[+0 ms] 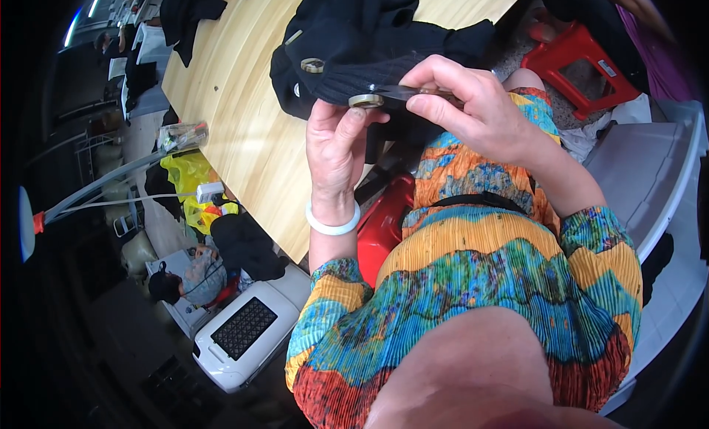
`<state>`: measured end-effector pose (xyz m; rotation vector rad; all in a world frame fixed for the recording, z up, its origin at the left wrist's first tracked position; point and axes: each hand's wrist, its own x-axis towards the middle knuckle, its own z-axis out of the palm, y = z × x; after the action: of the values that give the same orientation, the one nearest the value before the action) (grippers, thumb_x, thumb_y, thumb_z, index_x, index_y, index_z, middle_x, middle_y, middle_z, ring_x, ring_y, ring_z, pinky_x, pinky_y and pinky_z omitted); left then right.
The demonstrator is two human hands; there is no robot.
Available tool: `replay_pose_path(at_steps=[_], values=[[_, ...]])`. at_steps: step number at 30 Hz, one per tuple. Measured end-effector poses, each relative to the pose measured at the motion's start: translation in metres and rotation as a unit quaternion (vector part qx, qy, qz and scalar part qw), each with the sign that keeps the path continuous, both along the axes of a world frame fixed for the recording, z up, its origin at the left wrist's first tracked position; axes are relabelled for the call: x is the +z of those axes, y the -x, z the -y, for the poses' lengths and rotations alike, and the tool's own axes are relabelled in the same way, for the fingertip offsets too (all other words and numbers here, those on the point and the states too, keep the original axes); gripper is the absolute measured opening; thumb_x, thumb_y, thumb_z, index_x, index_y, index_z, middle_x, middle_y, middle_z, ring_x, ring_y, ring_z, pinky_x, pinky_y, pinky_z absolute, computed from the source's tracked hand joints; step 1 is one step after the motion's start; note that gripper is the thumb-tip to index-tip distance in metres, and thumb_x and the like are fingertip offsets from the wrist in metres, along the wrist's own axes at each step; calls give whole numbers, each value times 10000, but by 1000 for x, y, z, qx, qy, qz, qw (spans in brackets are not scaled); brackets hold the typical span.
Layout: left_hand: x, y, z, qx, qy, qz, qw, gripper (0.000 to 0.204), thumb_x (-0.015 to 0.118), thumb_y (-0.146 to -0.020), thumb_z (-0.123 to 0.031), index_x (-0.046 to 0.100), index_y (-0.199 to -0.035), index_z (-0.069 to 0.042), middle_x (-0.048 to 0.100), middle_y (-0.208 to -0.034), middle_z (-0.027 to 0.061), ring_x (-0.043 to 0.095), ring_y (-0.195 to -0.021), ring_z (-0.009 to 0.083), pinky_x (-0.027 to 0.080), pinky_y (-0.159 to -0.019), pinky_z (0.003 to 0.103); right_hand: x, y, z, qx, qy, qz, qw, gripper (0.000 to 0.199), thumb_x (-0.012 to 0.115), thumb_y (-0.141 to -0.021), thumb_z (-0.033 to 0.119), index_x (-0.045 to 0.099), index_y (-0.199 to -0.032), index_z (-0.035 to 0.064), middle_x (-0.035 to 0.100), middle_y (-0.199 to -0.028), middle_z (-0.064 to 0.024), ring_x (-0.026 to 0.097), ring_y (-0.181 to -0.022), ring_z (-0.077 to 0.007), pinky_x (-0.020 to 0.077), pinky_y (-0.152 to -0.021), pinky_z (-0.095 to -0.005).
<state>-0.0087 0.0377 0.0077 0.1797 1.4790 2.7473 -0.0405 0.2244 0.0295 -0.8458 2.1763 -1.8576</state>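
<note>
Black garment (347,32), knitted, bunched in loose folds, with a ribbed section at its near side. Just at that section, an olive-tan button (365,100) is tilted almost edge-on. A slim, pointed tool (396,91), probably snips, has its tip close beside it. Farther left on the garment sits a mottled brown second button (312,65).

A hand has passage over the tabletop (244,111) left of the left hand (336,145). The dark garment (340,30) obstructs the far side; the right hand (473,108) and its pointed tool (399,92) obstruct the right.
</note>
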Motion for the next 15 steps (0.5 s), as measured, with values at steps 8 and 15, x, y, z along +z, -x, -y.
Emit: replay_pose_path(at_steps=[8,15], values=[[1,-1,-1,-1,5,6,1000,254,544,-812,-50,499,-1060,-18,571,-990,116,562,-888,192,486,-734,309,1,0,5,-30,1,-51,998,138,563,-793,134,519,-857,20,544,-633,-71,526,-541,-156,398,-498,-257],[0,-2,6,-9,41,-2,999,254,539,-810,-38,500,-1060,-12,574,-984,113,563,-883,192,486,-731,312,-7,1,11,-37,21,-84,996,129,570,-789,131,532,-843,20,548,-628,-73,537,-539,-151,408,-497,-245]])
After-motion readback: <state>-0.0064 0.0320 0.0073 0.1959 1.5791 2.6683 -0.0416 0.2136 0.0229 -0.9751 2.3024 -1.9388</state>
